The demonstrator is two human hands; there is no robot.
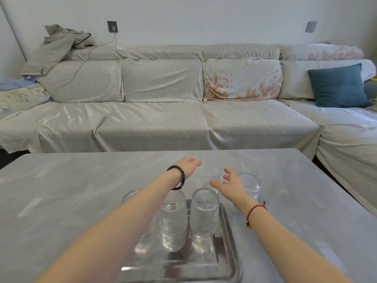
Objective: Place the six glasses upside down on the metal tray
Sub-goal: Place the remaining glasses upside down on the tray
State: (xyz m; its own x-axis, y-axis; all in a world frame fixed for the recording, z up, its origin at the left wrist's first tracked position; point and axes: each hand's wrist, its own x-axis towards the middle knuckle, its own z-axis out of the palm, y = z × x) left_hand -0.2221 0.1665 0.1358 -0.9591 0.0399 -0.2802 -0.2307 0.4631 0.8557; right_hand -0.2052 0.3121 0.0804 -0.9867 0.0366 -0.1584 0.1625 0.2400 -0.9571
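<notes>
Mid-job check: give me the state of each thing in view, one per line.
Metal tray: flat on the table, partly filled.
Middle glass: upside down on tray.
Right tray glass: upside down on tray.
Left tray glass: on tray, mostly hidden by the forearm.
Far glass: on table, off tray, between the hands.
Right-side glass: on table, off tray.
Left hand: open, empty.
Right hand: open, empty.

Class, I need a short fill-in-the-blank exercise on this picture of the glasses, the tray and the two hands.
1. The two ribbed glasses nearest the camera stand upside down on the metal ____.
2. The left hand has a dark bead bracelet on its ____.
3. The right hand is open and holds ____.
4. On the sofa at far right lies a ____ cushion.

Missing words: tray; wrist; nothing; blue
</notes>
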